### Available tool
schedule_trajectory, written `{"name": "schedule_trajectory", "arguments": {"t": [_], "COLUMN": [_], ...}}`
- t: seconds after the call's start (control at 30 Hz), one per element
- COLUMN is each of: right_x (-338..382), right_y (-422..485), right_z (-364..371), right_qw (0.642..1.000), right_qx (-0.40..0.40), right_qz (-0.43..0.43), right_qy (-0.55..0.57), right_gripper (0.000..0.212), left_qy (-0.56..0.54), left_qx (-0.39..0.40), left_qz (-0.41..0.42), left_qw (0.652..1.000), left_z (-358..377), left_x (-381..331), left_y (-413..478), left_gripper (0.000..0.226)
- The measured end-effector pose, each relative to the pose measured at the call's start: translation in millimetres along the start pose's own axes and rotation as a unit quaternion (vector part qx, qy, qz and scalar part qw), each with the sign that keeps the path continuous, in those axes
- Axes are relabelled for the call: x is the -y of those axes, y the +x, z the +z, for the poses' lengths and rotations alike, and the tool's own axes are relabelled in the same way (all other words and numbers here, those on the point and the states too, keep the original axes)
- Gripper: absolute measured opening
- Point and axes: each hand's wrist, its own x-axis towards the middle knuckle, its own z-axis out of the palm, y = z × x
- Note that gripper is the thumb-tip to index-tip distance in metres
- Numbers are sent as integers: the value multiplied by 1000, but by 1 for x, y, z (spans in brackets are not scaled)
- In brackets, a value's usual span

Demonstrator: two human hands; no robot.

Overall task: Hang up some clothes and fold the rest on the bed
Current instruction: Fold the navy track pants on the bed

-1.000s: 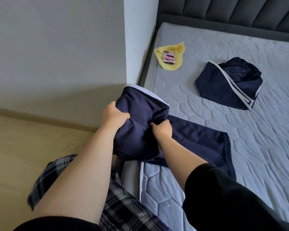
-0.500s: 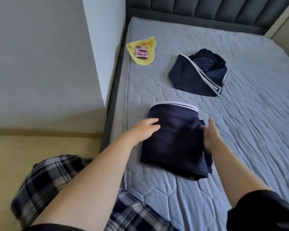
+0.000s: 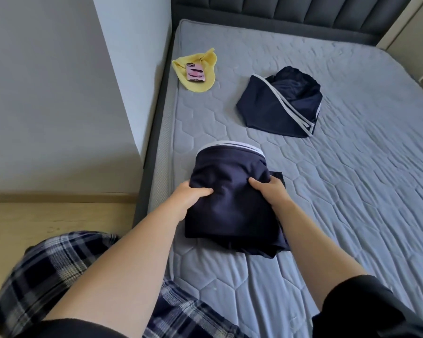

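Note:
A folded navy garment (image 3: 232, 206) with a white waistband at its far edge lies on the grey quilted mattress (image 3: 352, 191) near the bed's left side. My left hand (image 3: 193, 195) grips its left edge, thumb on top of the cloth. My right hand (image 3: 269, 189) grips its right edge in the same way, fingers tucked under. The cloth bunches between both thumbs. A second folded navy garment (image 3: 279, 108) with white stripes sits farther back on the mattress.
A yellow cloth (image 3: 197, 69) with a pink phone (image 3: 195, 72) on it lies at the mattress's far left corner. A dark padded headboard (image 3: 291, 13) runs along the back. A white wall corner (image 3: 132, 69) and wooden floor (image 3: 47, 220) are to the left.
The garment went from held up at the bed's edge to lying folded on the mattress. My hands, flat beside it half a second ago, now grip both its sides.

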Motion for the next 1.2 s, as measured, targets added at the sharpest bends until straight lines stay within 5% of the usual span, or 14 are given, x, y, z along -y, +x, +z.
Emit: {"name": "schedule_trajectory", "arguments": {"t": [0.13, 0.23, 0.33, 0.67, 0.77, 0.87, 1.0, 1.2], "right_x": [5, -21, -38, 6, 18, 24, 52, 108], "right_y": [7, 8, 4, -2, 0, -2, -7, 10], "right_z": [-18, -28, -34, -17, -1, 19, 51, 125], "right_qw": [994, 986, 984, 972, 984, 925, 919, 842], "right_qx": [-97, -112, -62, 137, 159, 77, -55, 139], "right_qz": [-5, 66, 165, 72, 70, 1, -247, -324], "right_qy": [-41, -103, 2, 177, -49, -372, -303, -409], "right_gripper": [30, 51, 77, 40, 44, 58, 56, 35], "left_qy": [58, 91, 58, 14, 50, 77, 47, -21], "left_qx": [7, 44, 71, 91, 55, -19, -67, -123], "left_qz": [27, 10, -15, -97, -130, -120, -82, -12], "left_qw": [998, 995, 996, 991, 989, 990, 993, 992], "left_z": [-2, 5, 13, -39, -68, -67, -44, -30], "left_x": [-2, 6, 10, -32, -34, -16, 1, 10], "left_y": [-3, -6, -7, -9, -7, 2, 10, 6], "left_gripper": [48, 48, 43, 21, 36, 42, 66, 59]}}
